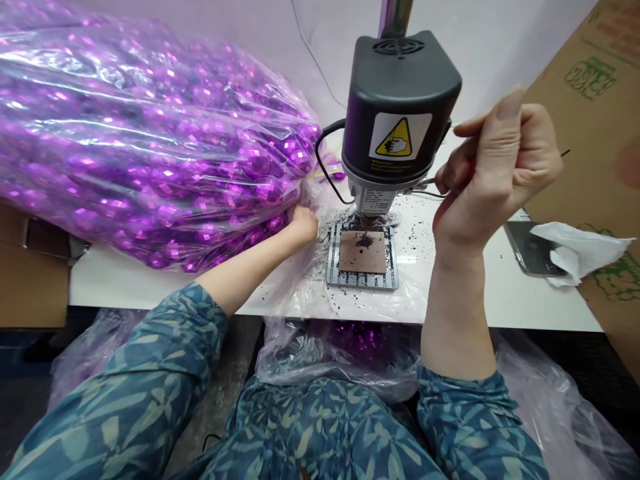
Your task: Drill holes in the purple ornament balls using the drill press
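My left hand (304,224) is at the gathered mouth of a large clear plastic bag (165,127) full of shiny purple faceted balls (260,163). Its fingers are hidden by the bag, so I cannot see what they touch. My right hand (493,170) is raised beside a black bench drill press (400,100), fingers curled around its feed handle (473,167), of which a bit of red shows. Under the chuck, a brown square board (363,257) with a small dark hole lies on the grooved metal base (387,281). Dark shavings (367,240) are heaped on the board.
Dark shavings and clear plastic film are scattered over the white table (505,303). A phone (533,248) and a crumpled white tissue (580,250) lie at the right, near a cardboard box (595,167). Another plastic bag (340,360) with purple pieces is on my lap.
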`<state>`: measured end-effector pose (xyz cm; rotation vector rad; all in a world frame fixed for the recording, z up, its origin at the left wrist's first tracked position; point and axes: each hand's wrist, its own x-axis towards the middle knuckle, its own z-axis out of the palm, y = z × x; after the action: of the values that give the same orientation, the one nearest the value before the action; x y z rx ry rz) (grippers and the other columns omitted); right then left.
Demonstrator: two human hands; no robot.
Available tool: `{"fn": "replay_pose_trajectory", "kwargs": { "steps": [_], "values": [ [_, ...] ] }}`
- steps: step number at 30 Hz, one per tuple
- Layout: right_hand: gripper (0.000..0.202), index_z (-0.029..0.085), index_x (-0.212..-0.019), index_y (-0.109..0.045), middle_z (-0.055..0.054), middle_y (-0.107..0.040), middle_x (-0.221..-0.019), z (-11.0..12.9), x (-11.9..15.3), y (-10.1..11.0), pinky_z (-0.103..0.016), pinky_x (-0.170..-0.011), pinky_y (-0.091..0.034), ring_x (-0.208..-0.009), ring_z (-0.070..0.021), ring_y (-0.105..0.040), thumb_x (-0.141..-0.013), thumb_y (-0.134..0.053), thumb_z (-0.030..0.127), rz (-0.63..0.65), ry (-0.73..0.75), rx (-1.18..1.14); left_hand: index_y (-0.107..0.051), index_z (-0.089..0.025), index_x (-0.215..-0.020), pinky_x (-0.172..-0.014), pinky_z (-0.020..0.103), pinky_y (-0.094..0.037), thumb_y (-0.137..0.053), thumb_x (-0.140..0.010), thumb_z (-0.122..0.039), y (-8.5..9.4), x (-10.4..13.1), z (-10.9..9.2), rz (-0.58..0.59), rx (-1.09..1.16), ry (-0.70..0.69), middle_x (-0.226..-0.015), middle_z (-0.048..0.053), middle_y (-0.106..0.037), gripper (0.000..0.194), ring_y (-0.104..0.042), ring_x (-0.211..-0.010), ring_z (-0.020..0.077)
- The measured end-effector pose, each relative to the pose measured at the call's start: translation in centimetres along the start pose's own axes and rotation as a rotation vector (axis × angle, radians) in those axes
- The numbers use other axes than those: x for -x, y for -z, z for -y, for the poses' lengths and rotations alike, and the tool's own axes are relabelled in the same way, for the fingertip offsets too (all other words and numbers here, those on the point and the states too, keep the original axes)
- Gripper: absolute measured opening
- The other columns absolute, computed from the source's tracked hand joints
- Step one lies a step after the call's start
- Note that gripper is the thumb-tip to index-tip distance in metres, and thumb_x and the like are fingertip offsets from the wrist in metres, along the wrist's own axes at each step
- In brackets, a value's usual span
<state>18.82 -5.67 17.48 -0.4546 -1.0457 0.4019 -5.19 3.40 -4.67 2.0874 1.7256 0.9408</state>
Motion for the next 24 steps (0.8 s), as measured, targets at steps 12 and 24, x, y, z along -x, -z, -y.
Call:
{"fn": "replay_pose_trajectory", "kwargs": {
  "steps": [12,24],
  "values": [
    [0.053,0.017,-0.064,-0.058,0.008,-0.038,-0.046,0.1,0.3,-0.1,-0.023,-0.037,-0.020,-0.036,-0.0014,-0.033,-0.077,-0.067,0.067,-0.025,0.031,0.053,-0.075,-0.021,-0.104,-0.104,0.049,-0.056,-0.086,-0.070,-0.020,5.2,1.4,-4.1,0.051,-0.031,-0.005,-0.118,0.013,-0.068,0.036,-0.070,-0.115,0.0369],
    [0.057,0.020,-0.065,-0.054,0.007,-0.035,-0.049,0.2,0.5,0.0,-0.024,-0.039,-0.023,-0.037,-0.0018,-0.031,-0.084,-0.054,0.074,-0.004,0.036,0.135,-0.070,-0.017,-0.114,-0.102,0.046,-0.064,-0.068,-0.100,-0.038,3.4,8.6,-9.9,0.195,1.413,0.569,-0.121,0.013,-0.076,0.025,-0.074,-0.117,0.0264]
  ]
}}
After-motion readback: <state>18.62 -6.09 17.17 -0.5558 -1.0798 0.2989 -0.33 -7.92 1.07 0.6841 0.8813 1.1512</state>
